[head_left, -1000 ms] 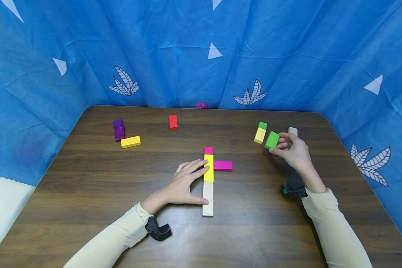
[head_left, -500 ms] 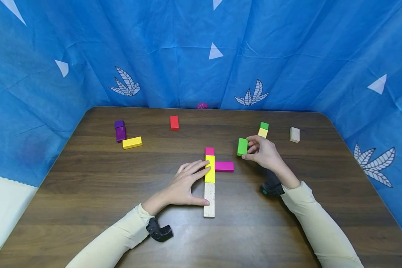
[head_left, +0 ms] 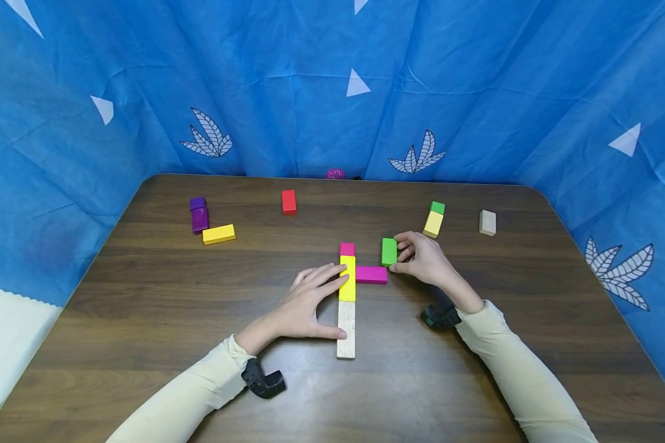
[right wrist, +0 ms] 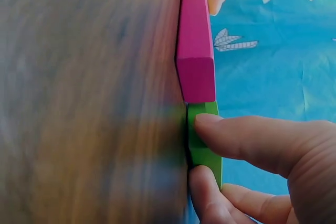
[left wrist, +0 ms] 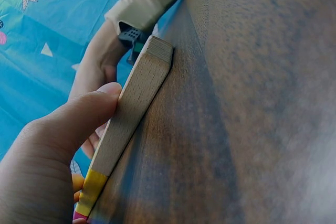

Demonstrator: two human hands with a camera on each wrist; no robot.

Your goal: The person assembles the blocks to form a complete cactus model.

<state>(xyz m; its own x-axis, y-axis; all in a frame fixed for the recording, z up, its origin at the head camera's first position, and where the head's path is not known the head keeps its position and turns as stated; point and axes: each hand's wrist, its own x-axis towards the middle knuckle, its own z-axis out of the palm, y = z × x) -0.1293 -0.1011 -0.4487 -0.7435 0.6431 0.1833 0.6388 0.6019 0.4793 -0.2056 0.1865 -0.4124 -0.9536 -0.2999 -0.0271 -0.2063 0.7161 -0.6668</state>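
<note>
at the right of centre in the head view, the right grip [head_left: 423, 258] is narrow, thumb and fingertips pinching the green block [head_left: 389, 252] by its right side, so that most of the block sticks out to the left of the fingers. the green block is just above the right end of the magenta block [head_left: 371, 275]; whether the two touch i cannot tell. in the right wrist view the thumb lies on the green face at lower centre, with a fingertip at the block's lower end. the left grip [head_left: 302, 307], near the centre of the frame, is wide: its fingers reach over the upright yellow block [head_left: 349, 292] and its thumb touches the long pale block [head_left: 346, 344] below. a pink block [head_left: 347, 249] tops that column, and the magenta block sticks out from its right side. farther up the counter [head_left: 144, 320], a purple pair [head_left: 199, 219] and a slanted yellow block [head_left: 218, 234] sit at upper left, a red block [head_left: 289, 202] at upper centre, and a white block [head_left: 487, 223] at upper right.
</note>
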